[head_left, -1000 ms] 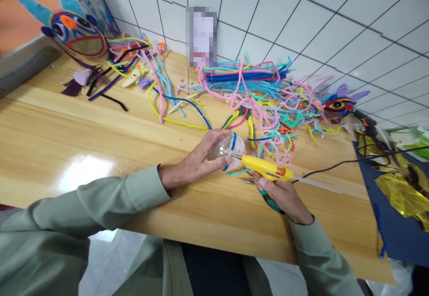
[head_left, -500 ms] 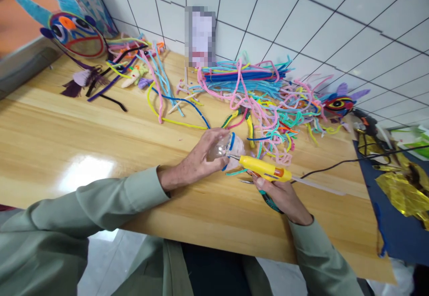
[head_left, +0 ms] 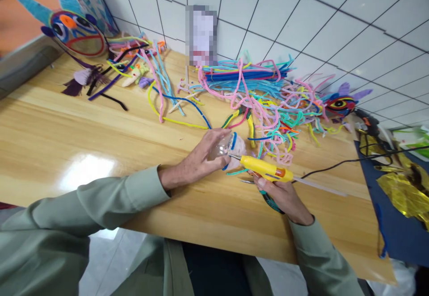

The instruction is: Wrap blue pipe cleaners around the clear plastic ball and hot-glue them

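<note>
My left hand (head_left: 197, 160) is wrapped round a small clear plastic bottle (head_left: 224, 148) with a blue pipe cleaner ringing its end, held just above the wooden table (head_left: 67, 135). My right hand (head_left: 279, 193) grips a yellow hot glue gun (head_left: 264, 168). Its metal tip touches the bottle's blue-ringed end. A clear glue stick pokes out of the gun's back and a black cord runs off to the right. A small pair of scissors lies under the gun, mostly hidden.
A big tangle of coloured pipe cleaners (head_left: 268, 99) covers the table's far side. Pipe-cleaner fish masks stand at the far left (head_left: 72, 28) and far right (head_left: 342, 104). Gold foil (head_left: 402, 189) lies on dark blue paper at the right edge.
Almost nothing has moved. The bottle has turned slightly in my left hand while the glue gun's tip stays against it.
</note>
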Demonstrator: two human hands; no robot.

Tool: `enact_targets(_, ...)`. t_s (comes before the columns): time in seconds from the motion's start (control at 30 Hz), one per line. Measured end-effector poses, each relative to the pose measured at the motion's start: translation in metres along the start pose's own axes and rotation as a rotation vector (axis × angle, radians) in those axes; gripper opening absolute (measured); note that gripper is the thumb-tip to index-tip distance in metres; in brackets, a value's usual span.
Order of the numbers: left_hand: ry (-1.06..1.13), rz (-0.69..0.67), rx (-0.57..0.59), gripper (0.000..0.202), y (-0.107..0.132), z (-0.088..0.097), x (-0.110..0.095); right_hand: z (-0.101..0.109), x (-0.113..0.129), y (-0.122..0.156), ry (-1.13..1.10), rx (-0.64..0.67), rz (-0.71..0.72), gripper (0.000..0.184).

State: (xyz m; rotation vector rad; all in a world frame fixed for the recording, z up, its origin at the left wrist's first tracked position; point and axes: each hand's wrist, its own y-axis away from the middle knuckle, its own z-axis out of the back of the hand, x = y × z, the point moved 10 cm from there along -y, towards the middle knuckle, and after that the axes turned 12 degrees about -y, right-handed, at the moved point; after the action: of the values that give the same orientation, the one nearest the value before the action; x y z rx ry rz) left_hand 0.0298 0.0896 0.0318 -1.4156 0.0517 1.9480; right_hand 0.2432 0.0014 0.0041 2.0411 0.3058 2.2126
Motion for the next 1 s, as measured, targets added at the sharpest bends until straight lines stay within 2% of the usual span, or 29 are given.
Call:
enact_targets(0.17,-0.011,-0.026,-0.001,0.061,-0.0004,0.0001,-0.0018,0.0004,-0.0009,-0.0005,-0.041,-0.003,0.01,0.046)
enact_targets(0.37,0.009,-0.008,0.002,0.061,-0.0014,0.0006,0.0004,-0.0013,0.0037,-0.0012,0.012,0.013,0.031,0.041)
enact_targets(0.57,0.005,-0.011,0.01,0.06,-0.0016,0.0004,-0.0003,0.0021,0.0023,-0.0006,-0.04,-0.01,0.061,0.049)
enact_targets(1.0,-0.012,-0.033,0.011,0.063,-0.0003,0.0005,-0.0025,0.0006,0.0006,-0.0011,0.019,-0.01,0.04,0.051)
